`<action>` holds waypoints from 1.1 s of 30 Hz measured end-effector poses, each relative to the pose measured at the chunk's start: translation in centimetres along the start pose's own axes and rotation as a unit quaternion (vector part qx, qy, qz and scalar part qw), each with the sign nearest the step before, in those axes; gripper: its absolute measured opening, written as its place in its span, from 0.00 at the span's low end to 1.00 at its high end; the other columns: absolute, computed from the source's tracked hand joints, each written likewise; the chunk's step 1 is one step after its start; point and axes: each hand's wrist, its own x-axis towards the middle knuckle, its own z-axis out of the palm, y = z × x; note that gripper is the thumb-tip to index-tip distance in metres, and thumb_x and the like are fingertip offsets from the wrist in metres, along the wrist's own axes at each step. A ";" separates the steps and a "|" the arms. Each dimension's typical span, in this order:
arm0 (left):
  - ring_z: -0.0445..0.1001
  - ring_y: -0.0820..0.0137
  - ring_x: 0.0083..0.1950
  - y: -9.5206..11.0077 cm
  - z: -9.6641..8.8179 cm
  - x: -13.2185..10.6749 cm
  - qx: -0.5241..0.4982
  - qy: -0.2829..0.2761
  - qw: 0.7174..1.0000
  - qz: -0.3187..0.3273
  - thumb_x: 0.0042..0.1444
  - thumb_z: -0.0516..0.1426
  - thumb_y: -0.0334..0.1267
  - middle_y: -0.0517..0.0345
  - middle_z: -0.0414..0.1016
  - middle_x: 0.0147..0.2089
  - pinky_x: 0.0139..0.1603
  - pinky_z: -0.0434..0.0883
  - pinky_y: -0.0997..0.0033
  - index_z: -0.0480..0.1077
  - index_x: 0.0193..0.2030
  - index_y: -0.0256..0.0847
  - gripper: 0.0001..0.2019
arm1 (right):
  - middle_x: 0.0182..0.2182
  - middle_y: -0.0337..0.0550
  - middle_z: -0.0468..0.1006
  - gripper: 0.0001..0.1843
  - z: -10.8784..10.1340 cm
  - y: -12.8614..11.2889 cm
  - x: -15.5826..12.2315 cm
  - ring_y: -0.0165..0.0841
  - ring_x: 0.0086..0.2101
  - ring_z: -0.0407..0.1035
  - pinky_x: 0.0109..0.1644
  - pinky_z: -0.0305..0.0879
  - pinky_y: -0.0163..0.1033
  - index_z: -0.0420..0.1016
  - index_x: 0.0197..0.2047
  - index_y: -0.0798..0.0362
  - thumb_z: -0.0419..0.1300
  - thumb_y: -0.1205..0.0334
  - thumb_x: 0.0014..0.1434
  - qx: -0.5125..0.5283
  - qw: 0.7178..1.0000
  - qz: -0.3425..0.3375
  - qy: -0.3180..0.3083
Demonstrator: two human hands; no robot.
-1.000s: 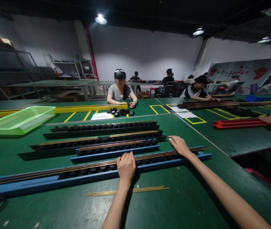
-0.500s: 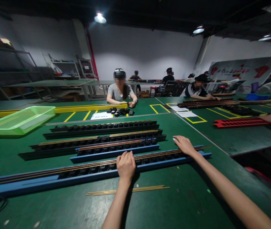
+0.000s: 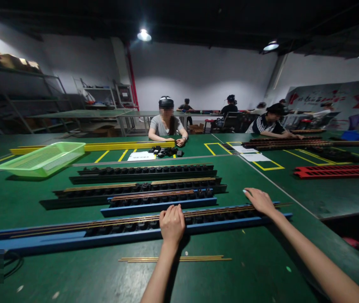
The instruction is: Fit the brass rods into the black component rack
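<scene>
At the long blue rack [image 3: 129, 230], running crosswise before the person, the left hand [image 3: 172, 225] sits curled on the brass rods [image 3: 220, 211], grip unclear; the right hand [image 3: 260, 201] lies flat and open farther right, on the rack's far edge, equally near.

Four long slotted rails [image 3: 56, 235] lie on the workbench [image 3: 249, 269], one behind the other. Loose brass rods [image 3: 173, 259] lie before them at six o'clock, a plastic basket [image 3: 42, 160] sits at ten o'clock, and a paper sheet [image 3: 140, 156] lies at twelve o'clock.
</scene>
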 end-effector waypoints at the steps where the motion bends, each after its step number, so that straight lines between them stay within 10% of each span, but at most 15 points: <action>1: 0.76 0.65 0.47 0.0 0.0 0.0 0.000 0.003 1.000 0.001 0.63 0.47 0.32 0.55 0.81 0.40 0.46 0.60 0.61 0.74 0.44 0.40 0.14 | 0.54 0.46 0.73 0.29 -0.2 0.2 0.1 0.40 0.55 0.64 0.58 0.56 0.48 0.69 0.56 0.49 0.39 0.45 0.64 0.001 1.000 -0.002 -0.002; 33: 0.76 0.64 0.50 0.0 0.1 0.0 -0.013 0.015 1.000 0.005 0.62 0.49 0.31 0.56 0.81 0.44 0.46 0.60 0.61 0.74 0.45 0.41 0.13 | 0.42 0.52 0.79 0.28 -2.4 2.0 0.5 0.44 0.44 0.72 0.46 0.61 0.46 0.75 0.43 0.52 0.37 0.49 0.66 -0.101 0.993 0.064 -0.013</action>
